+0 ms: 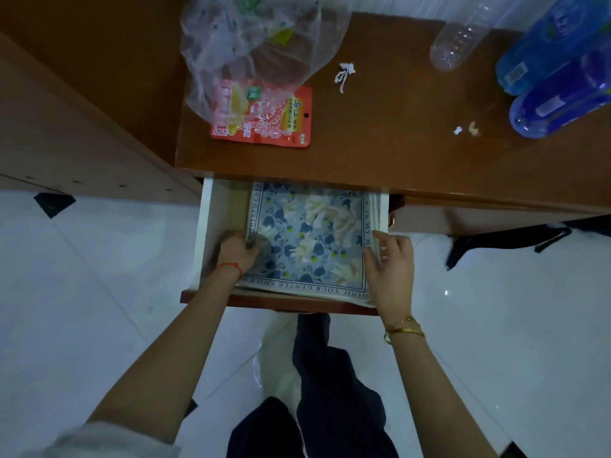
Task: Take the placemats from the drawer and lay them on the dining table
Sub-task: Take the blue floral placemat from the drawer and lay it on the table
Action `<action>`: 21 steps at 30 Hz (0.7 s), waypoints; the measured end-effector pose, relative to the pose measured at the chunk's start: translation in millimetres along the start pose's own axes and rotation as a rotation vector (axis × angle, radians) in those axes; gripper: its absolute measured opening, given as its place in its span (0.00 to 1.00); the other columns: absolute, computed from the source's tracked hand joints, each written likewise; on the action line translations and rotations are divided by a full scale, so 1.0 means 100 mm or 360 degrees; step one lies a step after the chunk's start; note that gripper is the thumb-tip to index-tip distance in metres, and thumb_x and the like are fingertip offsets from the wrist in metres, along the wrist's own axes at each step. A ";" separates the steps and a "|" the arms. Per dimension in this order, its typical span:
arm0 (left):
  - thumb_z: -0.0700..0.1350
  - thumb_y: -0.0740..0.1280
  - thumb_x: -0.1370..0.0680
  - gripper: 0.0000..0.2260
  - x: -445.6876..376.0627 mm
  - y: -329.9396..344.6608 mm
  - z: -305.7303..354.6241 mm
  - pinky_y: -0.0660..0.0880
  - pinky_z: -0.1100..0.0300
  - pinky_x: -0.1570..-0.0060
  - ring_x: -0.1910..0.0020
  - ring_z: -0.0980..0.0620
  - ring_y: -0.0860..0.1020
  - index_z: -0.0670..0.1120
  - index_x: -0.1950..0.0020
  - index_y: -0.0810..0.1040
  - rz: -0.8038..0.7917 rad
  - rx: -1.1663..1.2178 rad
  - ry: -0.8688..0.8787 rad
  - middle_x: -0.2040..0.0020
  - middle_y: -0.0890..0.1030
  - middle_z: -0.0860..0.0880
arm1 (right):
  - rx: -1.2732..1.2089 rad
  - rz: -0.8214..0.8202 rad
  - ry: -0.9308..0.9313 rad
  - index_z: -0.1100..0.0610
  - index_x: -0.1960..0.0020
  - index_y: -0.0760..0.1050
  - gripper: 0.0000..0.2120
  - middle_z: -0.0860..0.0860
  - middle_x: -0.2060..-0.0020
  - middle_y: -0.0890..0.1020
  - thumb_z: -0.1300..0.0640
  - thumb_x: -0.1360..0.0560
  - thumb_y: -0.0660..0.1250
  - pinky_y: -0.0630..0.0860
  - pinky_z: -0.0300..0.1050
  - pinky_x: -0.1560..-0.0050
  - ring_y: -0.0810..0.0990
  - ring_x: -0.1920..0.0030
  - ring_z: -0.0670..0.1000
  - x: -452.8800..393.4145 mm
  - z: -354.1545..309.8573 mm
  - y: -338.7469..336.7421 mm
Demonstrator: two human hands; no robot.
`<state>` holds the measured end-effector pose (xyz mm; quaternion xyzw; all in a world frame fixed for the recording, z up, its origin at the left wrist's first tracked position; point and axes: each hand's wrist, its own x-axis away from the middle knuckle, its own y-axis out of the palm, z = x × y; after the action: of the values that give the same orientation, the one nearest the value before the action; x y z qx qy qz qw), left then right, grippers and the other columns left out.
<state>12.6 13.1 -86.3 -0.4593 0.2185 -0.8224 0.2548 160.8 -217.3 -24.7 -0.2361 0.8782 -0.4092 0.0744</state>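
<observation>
- At centre frame, below the wooden table (380, 153) edge: open drawer (211, 226), white inside, reddish-brown front at its lower edge
- Inside the drawer: stack of placemats (307, 236), blue floral print with cream flowers, dark lettered border, filling the right and middle of the drawer, bare white strip along the left wall
- At the left edge of the stack: left hand (236, 251), fingers curled round the placemats' border, thumb over the top sheet, red string at the wrist
- At the right edge of the stack: right hand (391, 262), thumb and fingers clamped on the layered edges beside the drawer's right wall, gold bangles at the wrist
- Several sheet edges fanned under the right fingertips; exact count too blurred to tell
- Upper centre-left of frame, on the table: clear plastic bag (261, 44), crumpled, partly over a red snack packet (264, 117)
- Upper middle: small white paper scrap (345, 76); further right and lower, two tiny crumbs (468, 128)
- Upper right: clear empty bottle (463, 38), and two blue bottles (555, 77) touching side by side at the right frame edge
- Lower frame: white glossy tiled floor (99, 309), dark trousers between the forearms
- Right middle, under the table: dark bag strap (506, 242) on the floor
</observation>
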 end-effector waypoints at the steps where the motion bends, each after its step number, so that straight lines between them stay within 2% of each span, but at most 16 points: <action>1: 0.45 0.66 0.22 0.14 -0.01 0.01 -0.01 0.72 0.56 0.48 0.44 0.40 0.78 0.37 0.41 0.79 -0.0012 -0.0001 -0.0013 0.44 0.80 0.37 | -0.0003 0.0007 0.0009 0.62 0.36 0.75 0.17 0.54 0.48 0.72 0.63 0.24 0.69 0.75 0.49 0.42 0.75 0.48 0.54 0.01 0.01 0.01; 7: 0.47 0.66 0.22 0.16 -0.06 -0.02 -0.06 0.72 0.56 0.45 0.42 0.40 0.78 0.40 0.38 0.79 -0.0122 -0.0004 -0.0089 0.41 0.80 0.38 | -0.0063 0.0041 0.0084 0.61 0.36 0.75 0.19 0.53 0.48 0.72 0.65 0.26 0.70 0.72 0.39 0.43 0.74 0.49 0.51 0.04 -0.02 0.02; 11: 0.46 0.67 0.22 0.16 0.01 -0.05 -0.09 0.71 0.58 0.48 0.43 0.41 0.78 0.40 0.37 0.77 -0.0180 0.0015 -0.0066 0.41 0.80 0.38 | -0.0095 0.0055 0.0203 0.63 0.43 0.75 0.16 0.54 0.51 0.74 0.65 0.29 0.73 0.67 0.26 0.53 0.75 0.54 0.50 0.04 0.01 -0.01; 13: 0.44 0.68 0.23 0.18 0.05 -0.08 -0.09 0.70 0.60 0.49 0.43 0.42 0.77 0.38 0.36 0.73 -0.0143 0.0111 -0.0079 0.40 0.79 0.40 | -0.0083 0.0052 0.0214 0.63 0.46 0.75 0.13 0.54 0.53 0.76 0.64 0.29 0.73 0.66 0.21 0.56 0.75 0.57 0.49 0.08 0.05 -0.05; 16: 0.40 0.68 0.23 0.19 0.11 -0.17 -0.05 0.70 0.57 0.48 0.46 0.45 0.75 0.39 0.36 0.66 -0.0097 0.0302 -0.0085 0.40 0.77 0.41 | -0.0111 0.0037 0.0265 0.61 0.49 0.76 0.09 0.52 0.55 0.78 0.63 0.27 0.72 0.67 0.21 0.59 0.75 0.61 0.46 0.10 0.05 -0.11; 19: 0.39 0.67 0.23 0.15 0.18 -0.25 -0.02 0.74 0.51 0.44 0.46 0.45 0.76 0.44 0.41 0.64 -0.0080 0.0470 -0.0026 0.42 0.77 0.42 | -0.0182 0.0024 0.0327 0.61 0.50 0.75 0.07 0.52 0.57 0.79 0.63 0.26 0.70 0.68 0.22 0.61 0.76 0.62 0.39 0.08 0.00 -0.16; 21: 0.41 0.67 0.22 0.15 0.27 -0.29 0.01 0.76 0.51 0.47 0.47 0.46 0.78 0.47 0.42 0.63 -0.0111 0.0637 -0.0005 0.43 0.77 0.44 | -0.0218 0.0013 0.0340 0.61 0.50 0.74 0.05 0.50 0.58 0.79 0.64 0.25 0.68 0.68 0.23 0.62 0.76 0.61 0.39 0.08 -0.04 -0.21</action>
<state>-5.0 19.2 -51.2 -0.4080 0.0343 -0.8570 0.3129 159.5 -229.9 -5.3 -0.1920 0.9080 -0.3708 -0.0342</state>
